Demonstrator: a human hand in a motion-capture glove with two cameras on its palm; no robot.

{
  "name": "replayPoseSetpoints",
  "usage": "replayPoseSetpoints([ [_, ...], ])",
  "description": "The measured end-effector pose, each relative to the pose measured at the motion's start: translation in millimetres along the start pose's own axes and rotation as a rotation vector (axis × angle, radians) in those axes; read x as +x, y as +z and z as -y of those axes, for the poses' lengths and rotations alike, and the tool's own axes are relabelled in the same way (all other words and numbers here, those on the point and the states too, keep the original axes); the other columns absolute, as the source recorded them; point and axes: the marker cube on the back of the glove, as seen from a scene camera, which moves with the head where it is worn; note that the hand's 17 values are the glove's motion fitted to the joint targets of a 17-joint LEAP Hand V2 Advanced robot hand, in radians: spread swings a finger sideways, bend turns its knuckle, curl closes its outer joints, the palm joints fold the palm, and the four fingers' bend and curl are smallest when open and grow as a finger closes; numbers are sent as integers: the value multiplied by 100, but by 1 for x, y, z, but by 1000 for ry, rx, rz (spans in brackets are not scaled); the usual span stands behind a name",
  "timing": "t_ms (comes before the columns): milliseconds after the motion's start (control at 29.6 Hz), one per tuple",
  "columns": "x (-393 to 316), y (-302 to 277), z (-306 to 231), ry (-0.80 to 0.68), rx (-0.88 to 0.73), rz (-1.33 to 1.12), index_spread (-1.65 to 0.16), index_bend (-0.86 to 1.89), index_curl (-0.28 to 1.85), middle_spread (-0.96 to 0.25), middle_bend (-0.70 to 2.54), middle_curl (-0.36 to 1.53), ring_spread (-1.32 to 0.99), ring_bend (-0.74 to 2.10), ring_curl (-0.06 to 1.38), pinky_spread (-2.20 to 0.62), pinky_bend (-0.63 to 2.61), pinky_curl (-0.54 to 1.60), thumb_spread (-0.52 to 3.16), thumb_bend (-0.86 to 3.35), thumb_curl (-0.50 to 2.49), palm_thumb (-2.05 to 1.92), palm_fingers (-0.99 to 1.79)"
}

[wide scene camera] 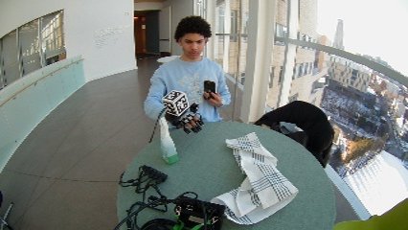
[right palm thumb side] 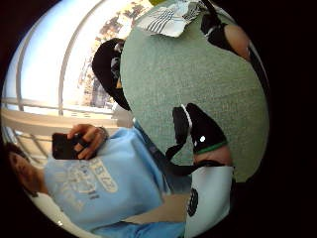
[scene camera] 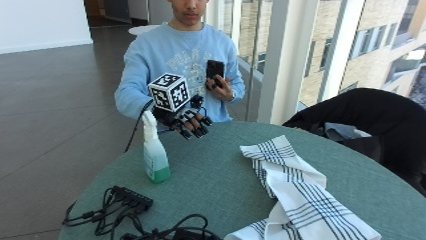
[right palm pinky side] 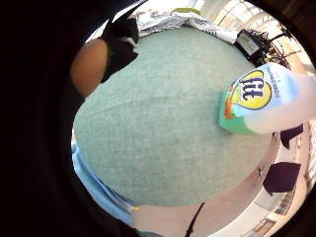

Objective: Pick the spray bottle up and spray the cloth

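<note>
A clear spray bottle (scene camera: 155,155) with green liquid at its base stands upright on the round green table (scene camera: 219,175), near its left edge. My gloved right hand (scene camera: 190,120) hovers above the table, just right of the bottle's spray head and apart from it. Its fingers hang loosely curled and hold nothing. A white cloth (scene camera: 293,192) with dark stripes lies crumpled lengthwise on the table's right half. In the palm views the bottle (right palm pinky side: 261,98) (right palm thumb side: 208,198) stands close by on the green tabletop, and the cloth (right palm thumb side: 168,17) lies further off.
The person's bare left hand holds a black phone (scene camera: 215,70) at chest height. A tangle of black cables and a power strip (scene camera: 126,205) lies at the table's front left. A black jacket (scene camera: 373,120) hangs on a chair at the right.
</note>
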Motion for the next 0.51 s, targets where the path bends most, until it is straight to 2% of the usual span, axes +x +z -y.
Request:
replayPoseSetpoints([
  [236,8,0,7,40,-5,-22,-38,14,28,-8,27,28,-2,23,24,22,22,24,104,22,25,62,55],
  [506,24,-17,-42,162,89,-56,-41,11,25,-7,23,30,-1,25,25,23,28,28,105,11,25,57,51],
])
